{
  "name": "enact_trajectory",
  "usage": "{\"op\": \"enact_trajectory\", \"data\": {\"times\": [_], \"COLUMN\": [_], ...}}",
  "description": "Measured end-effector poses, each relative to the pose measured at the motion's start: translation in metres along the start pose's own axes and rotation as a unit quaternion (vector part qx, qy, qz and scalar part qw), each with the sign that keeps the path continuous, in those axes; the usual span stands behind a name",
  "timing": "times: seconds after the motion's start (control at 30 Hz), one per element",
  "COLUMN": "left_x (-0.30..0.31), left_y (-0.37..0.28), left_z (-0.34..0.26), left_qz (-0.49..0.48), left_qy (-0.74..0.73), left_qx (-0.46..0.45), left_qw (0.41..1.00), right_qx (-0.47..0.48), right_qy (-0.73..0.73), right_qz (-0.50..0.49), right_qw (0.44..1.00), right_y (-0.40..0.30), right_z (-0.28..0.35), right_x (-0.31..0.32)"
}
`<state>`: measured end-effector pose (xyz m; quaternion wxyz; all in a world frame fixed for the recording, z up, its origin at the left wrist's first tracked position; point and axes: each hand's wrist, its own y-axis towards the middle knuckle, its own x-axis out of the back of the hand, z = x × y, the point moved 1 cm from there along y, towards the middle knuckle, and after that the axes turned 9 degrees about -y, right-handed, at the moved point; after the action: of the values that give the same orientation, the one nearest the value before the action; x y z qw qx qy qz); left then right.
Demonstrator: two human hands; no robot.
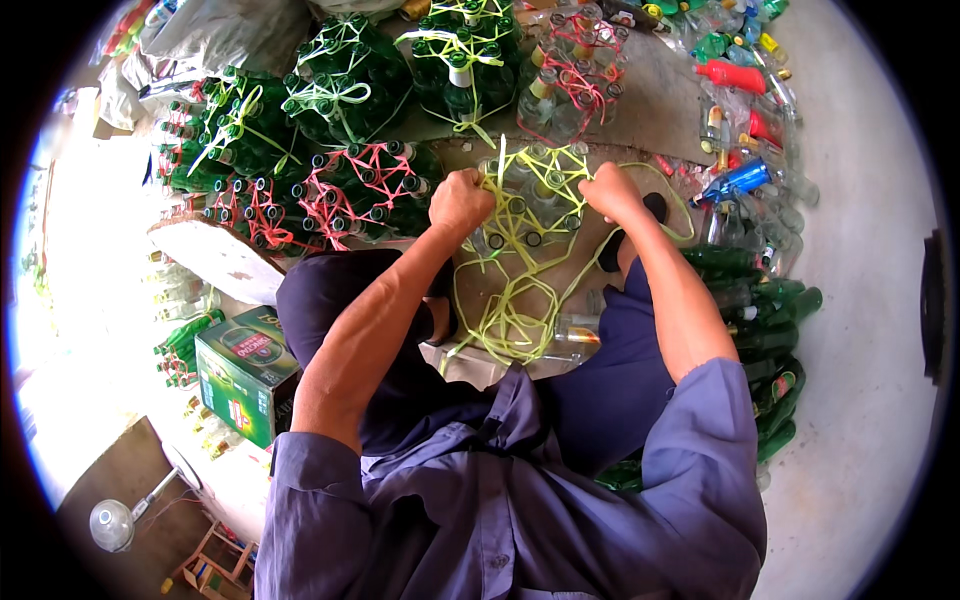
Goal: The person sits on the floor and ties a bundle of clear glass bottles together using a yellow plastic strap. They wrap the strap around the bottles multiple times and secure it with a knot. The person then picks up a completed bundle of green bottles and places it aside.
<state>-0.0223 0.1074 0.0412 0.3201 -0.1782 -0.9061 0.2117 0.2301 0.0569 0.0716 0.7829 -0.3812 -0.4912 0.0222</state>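
Note:
Clear glass bottles (534, 196) stand upright in a bundle between my feet, their necks laced together with yellow-green plastic twine (553, 159). At the bundle's left side, my left hand (462, 201) is closed in a fist on the twine. My right hand (609, 192) grips the twine on the opposite side, level with the bottle necks. A loose tangle of the same twine (510, 319) lies on the floor nearer to me, and one strand loops out past my right wrist. My fingers hide the exact spots where the twine is pinched.
Bundles of green bottles tied with pink twine (367, 180) crowd the left. More tied green bottles (465, 67) stand ahead. Loose green bottles (772, 330) and a blue bottle (735, 181) are heaped at right. A Tsingtao carton (244, 375) sits behind my left knee, near a fan (112, 525).

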Motion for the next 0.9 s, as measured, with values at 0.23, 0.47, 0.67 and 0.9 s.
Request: {"op": "enact_trajectory", "data": {"times": [0.23, 0.47, 0.67, 0.9], "left_x": [0.008, 0.005, -0.002, 0.012], "left_y": [0.020, 0.025, 0.029, 0.046], "left_z": [-0.009, -0.028, -0.032, -0.029], "left_qz": [-0.011, -0.004, -0.018, -0.036], "left_qy": [0.003, 0.067, 0.128, 0.158], "left_qx": [-0.002, -0.051, -0.090, -0.111], "left_qw": [1.000, 0.996, 0.988, 0.981], "right_qx": [-0.006, -0.037, -0.049, -0.052], "right_qy": [0.034, 0.055, 0.032, 0.058], "right_qz": [-0.020, -0.033, 0.025, 0.012], "right_qw": [0.999, 0.997, 0.998, 0.997], "right_y": [0.004, -0.003, -0.010, -0.013], "right_z": [0.013, 0.000, -0.009, 0.005], "right_x": [0.013, 0.014, 0.005, 0.005]}}
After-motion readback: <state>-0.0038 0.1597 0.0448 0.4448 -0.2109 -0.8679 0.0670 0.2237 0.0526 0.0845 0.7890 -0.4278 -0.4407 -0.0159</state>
